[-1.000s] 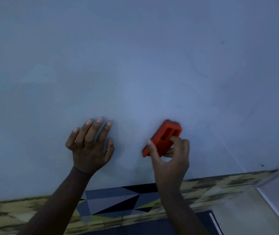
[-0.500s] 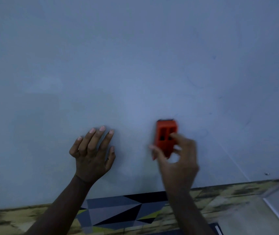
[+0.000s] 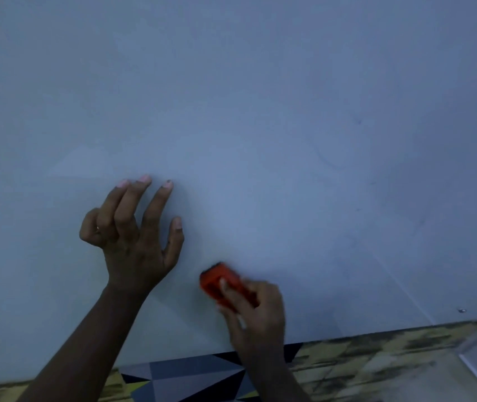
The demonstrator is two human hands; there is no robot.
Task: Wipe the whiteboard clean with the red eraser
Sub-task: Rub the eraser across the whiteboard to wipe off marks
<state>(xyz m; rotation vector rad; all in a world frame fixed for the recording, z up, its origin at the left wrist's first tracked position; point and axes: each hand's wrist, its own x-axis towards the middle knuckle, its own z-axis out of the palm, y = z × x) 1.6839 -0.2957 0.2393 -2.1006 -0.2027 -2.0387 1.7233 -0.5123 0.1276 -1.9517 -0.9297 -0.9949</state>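
Whiteboard (image 3: 231, 97) mostly clean, faint marks left at right edge; right hand (image 3: 256, 317) gripped eraser (image 3: 217, 281) near bottom edge, left hand (image 3: 135, 239) spread, braced.

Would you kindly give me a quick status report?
Right hand gripping red eraser against whiteboard. Left hand braced on board, fingers spread. Faint marks at right. Nothing in the way.

Dim bluish light, soft overall focus, right hand (image 3: 256, 311) and red eraser (image 3: 222, 282) motion-blurred, faint shadows

Eraser (image 3: 221, 282) on whiteboard (image 3: 260, 111), right of left hand (image 3: 135, 245).
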